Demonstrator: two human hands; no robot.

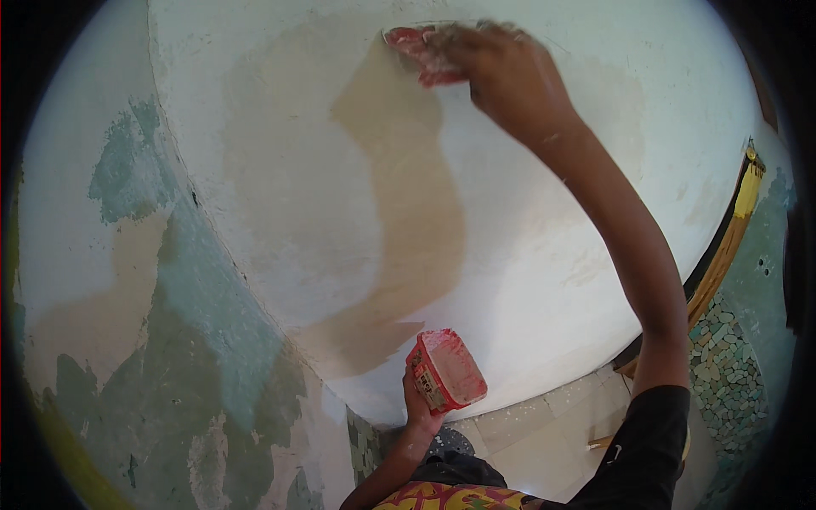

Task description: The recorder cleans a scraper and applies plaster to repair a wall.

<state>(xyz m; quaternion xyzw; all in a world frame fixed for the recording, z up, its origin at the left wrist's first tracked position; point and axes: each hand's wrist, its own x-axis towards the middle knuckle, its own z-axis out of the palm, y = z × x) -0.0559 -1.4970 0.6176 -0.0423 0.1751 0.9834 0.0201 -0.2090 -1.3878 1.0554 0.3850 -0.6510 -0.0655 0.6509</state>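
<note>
My right hand (501,72) is raised against the upper part of a pale plastered wall (552,238), closed on a red putty scraper (412,41) smeared with white paste, its edge at the wall. The arm casts a long shadow below it. Low in the middle, my left hand (418,399) grips a red plastic tub (446,370) by its side; the tub is tilted, its inside coated with whitish paste.
A side wall (195,357) with flaking green and white paint meets this wall at a cracked corner. At right are a wooden frame (722,246) with yellow paint and a pebble-patterned surface (727,374). A tiled floor (544,433) with white spatters lies below.
</note>
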